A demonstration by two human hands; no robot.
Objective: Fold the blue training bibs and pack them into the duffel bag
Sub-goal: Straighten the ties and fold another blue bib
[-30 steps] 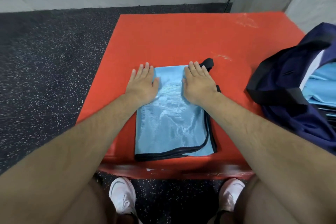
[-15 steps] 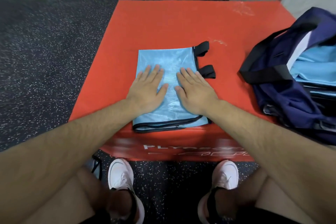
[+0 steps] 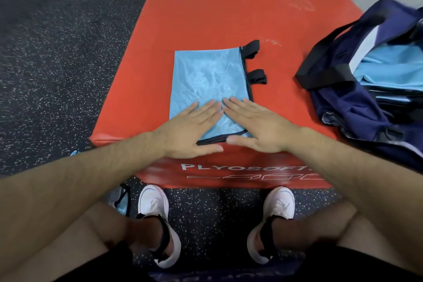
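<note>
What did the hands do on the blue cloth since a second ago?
Both hands slid flat along the folded blue bib, from its far end back to its near edge. The left hand and right hand now lie there, fingertips almost meeting. Nothing was grabbed or let go. The bib stayed folded on the red box, and the duffel bag stayed at the right.

"PLYOSOFT" in white, front of red box (image 3: pixel 207 18)

Head camera, forward and down
</note>
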